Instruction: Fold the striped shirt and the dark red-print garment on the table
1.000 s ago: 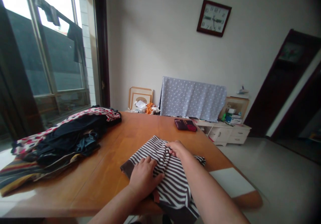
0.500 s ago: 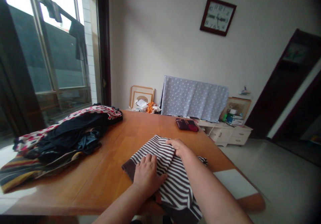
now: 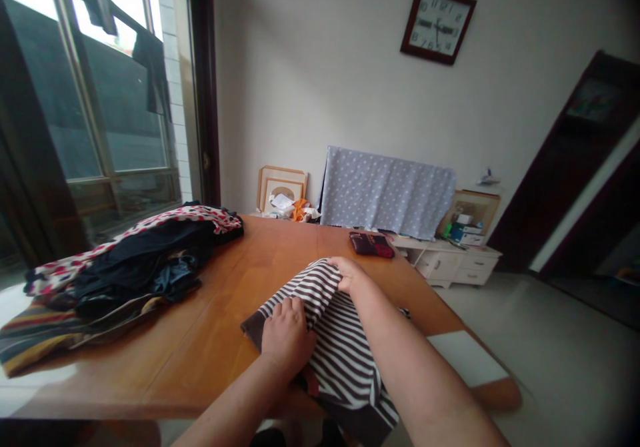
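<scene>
A dark-and-white striped shirt [image 3: 345,353] with dark borders lies partly folded at the table's near edge, its lower part hanging over the edge. My right hand [image 3: 349,275] pinches the far edge of the folded flap and holds it slightly raised. My left hand [image 3: 287,332] lies on the flap's left part, fingers curled into the cloth near the dark border; its fingertips are partly hidden. Between the hands the flap looks lifted and slightly creased.
Left on the wooden table [image 3: 200,340] lies a heap of clothes [image 3: 145,260]. A folded dark red cloth [image 3: 371,245] sits at the far right, and a white sheet [image 3: 467,359] near the right edge. Beyond stand a white cabinet [image 3: 465,268] and a cloth-draped object [image 3: 387,190].
My right hand has raised the flap's far edge and moved slightly left and away. My left hand's fingers have drawn closer together and curled on the cloth. The view has tilted slightly.
</scene>
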The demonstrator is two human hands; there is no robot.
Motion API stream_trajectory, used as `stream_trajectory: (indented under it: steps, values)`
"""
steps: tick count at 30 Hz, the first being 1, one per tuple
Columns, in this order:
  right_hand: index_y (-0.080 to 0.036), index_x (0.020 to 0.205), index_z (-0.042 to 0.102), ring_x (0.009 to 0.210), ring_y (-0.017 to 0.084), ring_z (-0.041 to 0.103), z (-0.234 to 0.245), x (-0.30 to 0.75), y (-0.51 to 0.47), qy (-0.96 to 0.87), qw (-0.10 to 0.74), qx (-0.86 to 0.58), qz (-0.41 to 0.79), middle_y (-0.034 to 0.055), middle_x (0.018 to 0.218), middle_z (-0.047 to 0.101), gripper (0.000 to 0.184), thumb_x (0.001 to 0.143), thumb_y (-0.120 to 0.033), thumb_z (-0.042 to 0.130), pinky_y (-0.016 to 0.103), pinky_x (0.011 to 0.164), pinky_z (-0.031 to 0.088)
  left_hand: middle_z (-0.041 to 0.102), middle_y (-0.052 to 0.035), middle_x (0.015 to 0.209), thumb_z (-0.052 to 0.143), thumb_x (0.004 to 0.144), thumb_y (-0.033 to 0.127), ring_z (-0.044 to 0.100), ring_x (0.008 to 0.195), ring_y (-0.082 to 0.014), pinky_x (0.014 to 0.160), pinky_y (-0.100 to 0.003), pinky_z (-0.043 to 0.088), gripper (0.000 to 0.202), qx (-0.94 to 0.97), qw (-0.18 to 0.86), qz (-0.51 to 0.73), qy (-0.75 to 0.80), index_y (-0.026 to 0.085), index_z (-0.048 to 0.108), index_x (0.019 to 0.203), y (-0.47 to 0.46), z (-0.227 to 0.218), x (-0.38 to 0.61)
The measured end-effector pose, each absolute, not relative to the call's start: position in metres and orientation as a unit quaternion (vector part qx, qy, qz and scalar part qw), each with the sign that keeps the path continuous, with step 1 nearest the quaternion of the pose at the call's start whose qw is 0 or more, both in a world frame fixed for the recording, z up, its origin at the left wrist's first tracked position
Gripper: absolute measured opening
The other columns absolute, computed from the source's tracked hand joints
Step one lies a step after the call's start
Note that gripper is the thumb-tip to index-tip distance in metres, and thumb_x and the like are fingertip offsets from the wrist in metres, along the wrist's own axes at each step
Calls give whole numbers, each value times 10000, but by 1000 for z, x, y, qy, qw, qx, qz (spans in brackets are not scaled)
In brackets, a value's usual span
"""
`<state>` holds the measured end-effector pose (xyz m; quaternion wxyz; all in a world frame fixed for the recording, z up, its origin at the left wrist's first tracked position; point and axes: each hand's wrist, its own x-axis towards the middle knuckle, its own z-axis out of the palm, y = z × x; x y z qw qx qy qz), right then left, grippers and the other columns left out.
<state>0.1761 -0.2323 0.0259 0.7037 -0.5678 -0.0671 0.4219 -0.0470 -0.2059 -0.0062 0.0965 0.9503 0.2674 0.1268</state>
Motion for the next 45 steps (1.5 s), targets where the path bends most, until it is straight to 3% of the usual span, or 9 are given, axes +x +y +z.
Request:
stream_trajectory:
  steps: [4,7,11,15,22,31,41,45]
  values:
    - [-163,826,570,661,183,623,30,178,-229,-72,711,-556,424,34,670,618,119,802,-59,516,310,676,560,665,-153,1179,491,837,247,617,1110,-310,887,-403,482,293,948,90,112,285,187,552,1117,-184,1,-49]
    - [-177,905,561,614,150,584,33,179,-223,-77,724,-552,408,-8,656,574,204,798,-14,503,265,641,530,708,-121,1124,463,881,282,660,1051,-296,785,-363,494,217,942,111,79,306,226,556,1069,-161,12,-51]
    - [-210,1058,558,607,123,559,38,181,-207,-93,735,-549,387,-32,706,566,334,818,13,492,234,628,502,732,-98,1060,444,899,352,689,943,-273,679,-318,460,198,934,123,89,324,238,560,1010,-127,31,-54]
    - [-205,1071,572,630,113,556,40,182,-188,-111,729,-554,387,-31,721,556,294,842,-31,514,218,635,493,735,-83,1020,462,867,323,690,895,-255,630,-294,419,205,930,129,125,322,245,578,1017,-92,44,-56]
    - [-260,1184,588,621,142,547,34,184,-155,-121,694,-594,388,-30,723,551,361,836,-167,585,291,643,497,743,-74,1040,510,821,286,691,913,-246,652,-285,427,268,919,144,153,335,259,589,1075,-51,46,-55]
    - [-271,1204,530,685,178,583,7,183,-124,-130,701,-570,409,-8,825,602,385,826,-211,575,379,688,519,733,-63,1006,536,810,284,690,903,-247,682,-298,441,229,918,144,163,331,262,572,1035,-28,31,-51]
    - [-262,1153,534,664,162,580,-16,187,-126,-137,727,-536,408,-27,783,582,340,822,-211,592,336,650,544,731,-75,1004,540,789,224,691,887,-236,672,-287,450,317,941,135,139,276,241,551,1105,-35,39,-52]
    - [-217,1077,588,623,151,573,-12,195,-144,-130,712,-559,404,-17,754,601,307,781,-137,600,284,591,520,735,-79,1026,535,793,217,698,911,-246,696,-298,467,285,960,111,107,233,253,565,1074,-62,50,-54]
